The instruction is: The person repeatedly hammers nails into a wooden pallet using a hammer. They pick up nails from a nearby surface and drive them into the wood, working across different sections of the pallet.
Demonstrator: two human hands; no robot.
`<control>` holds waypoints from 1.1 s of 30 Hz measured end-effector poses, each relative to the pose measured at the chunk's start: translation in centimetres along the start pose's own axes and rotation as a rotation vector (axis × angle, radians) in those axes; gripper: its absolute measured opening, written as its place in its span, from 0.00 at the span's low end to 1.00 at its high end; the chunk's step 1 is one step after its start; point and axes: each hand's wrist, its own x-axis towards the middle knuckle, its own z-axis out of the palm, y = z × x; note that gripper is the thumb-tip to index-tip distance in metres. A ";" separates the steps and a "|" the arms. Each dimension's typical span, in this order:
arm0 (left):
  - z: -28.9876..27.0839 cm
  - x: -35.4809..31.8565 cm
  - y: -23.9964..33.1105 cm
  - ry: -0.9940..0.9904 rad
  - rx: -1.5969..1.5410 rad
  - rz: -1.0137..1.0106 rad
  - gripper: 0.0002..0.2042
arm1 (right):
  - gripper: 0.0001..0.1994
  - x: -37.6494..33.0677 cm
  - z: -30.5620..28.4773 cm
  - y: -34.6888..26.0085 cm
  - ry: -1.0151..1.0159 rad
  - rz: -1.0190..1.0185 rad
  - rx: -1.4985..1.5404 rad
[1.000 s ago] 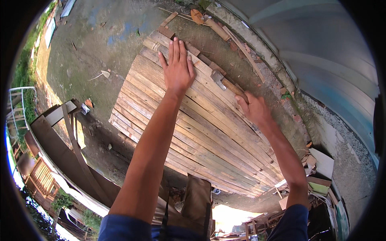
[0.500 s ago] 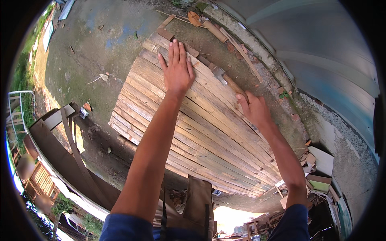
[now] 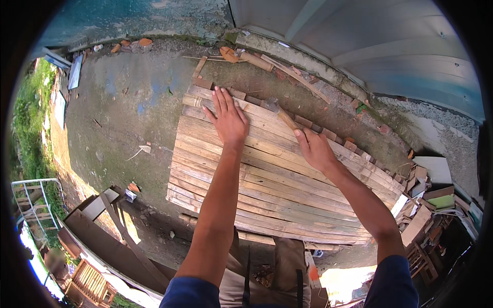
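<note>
Here both hands, left [image 3: 229, 120] and right [image 3: 314, 149], press flat, open-fingered, on the plank panel [image 3: 267, 185].

Pale tan wooden planks [image 3: 267, 179], grey-brown dirt ground [image 3: 128, 118], pale blue-grey wall [image 3: 390, 41]

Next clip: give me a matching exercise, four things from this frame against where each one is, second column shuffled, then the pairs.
Things:
1. left hand
2. right hand
3. hammer
4. wooden panel

Places:
A. lying on the concrete ground
B. flat on the slats, fingers spread
C. on the panel's far edge, handle toward the right hand
D. at the hammer's handle end

Pairs: 1-B, 2-D, 3-C, 4-A
</note>
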 end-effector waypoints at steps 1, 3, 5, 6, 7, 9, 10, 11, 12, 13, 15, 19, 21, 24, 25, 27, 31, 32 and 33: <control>0.1 -0.2 -0.1 -0.077 0.027 -0.033 0.29 | 0.21 -1.2 0.7 -0.1 0.072 -0.054 0.112; 0.3 -0.3 -0.2 0.000 0.002 -0.001 0.29 | 0.19 -3.5 2.3 0.0 0.190 -0.258 0.328; 0.4 -0.6 -0.2 -0.005 -0.014 0.007 0.28 | 0.19 -4.4 4.4 -0.3 0.270 -0.334 0.425; 0.4 -0.6 -0.2 0.000 -0.033 0.010 0.28 | 0.19 -4.2 5.4 -0.8 0.357 -0.444 0.489; 0.4 -0.6 -0.4 0.011 -0.039 0.014 0.28 | 0.21 -3.4 6.4 -1.6 0.570 -0.532 0.303; 0.2 -0.8 -1.0 -0.005 -0.122 0.030 0.28 | 0.24 -2.6 6.8 -3.4 0.383 0.055 0.345; 0.1 -0.8 -1.3 -0.017 -0.159 0.042 0.28 | 0.25 -2.3 6.6 -4.4 0.293 0.385 0.373; 0.0 -0.8 -1.8 -0.018 -0.243 0.087 0.28 | 0.29 -2.5 5.8 -5.1 0.333 0.382 0.674; -0.3 -1.1 -2.7 -0.032 -0.322 0.133 0.28 | 0.30 -3.4 5.3 -5.7 0.445 0.203 0.744; -0.6 -1.2 -3.6 -0.065 -0.393 0.162 0.28 | 0.31 -3.9 5.1 -6.2 0.542 0.056 0.838; -1.4 -2.0 -5.4 -0.100 -0.348 0.272 0.28 | 0.33 -5.5 5.3 -6.9 0.702 -0.188 0.937; -1.8 -2.4 -6.8 -0.161 -0.124 0.385 0.30 | 0.35 -2.8 11.1 -8.4 0.683 -0.113 0.599; -1.7 -2.5 -6.7 -0.112 -0.141 0.382 0.30 | 0.36 -3.1 11.9 -8.1 0.481 0.258 0.459; -1.6 -2.5 -6.5 -0.103 -0.133 0.399 0.30 | 0.35 -5.4 11.6 -7.7 0.661 0.149 0.803; -1.6 -2.5 -6.5 -0.090 -0.127 0.400 0.29 | 0.35 -5.9 11.4 -7.6 0.743 0.038 0.919; -1.6 -2.5 -6.5 -0.121 -0.113 0.410 0.30 | 0.34 -6.1 11.7 -7.9 0.859 -0.160 1.027; -1.7 -2.5 -6.8 -0.109 -0.111 0.420 0.31 | 0.30 -4.9 13.6 -9.7 0.541 0.319 0.386; -1.6 -2.5 -6.7 -0.122 -0.121 0.406 0.31 | 0.30 -5.1 13.7 -10.0 0.535 0.294 0.459; -1.6 -2.6 -6.8 -0.117 -0.131 0.418 0.30 | 0.29 -5.8 13.7 -10.3 0.520 0.311 0.541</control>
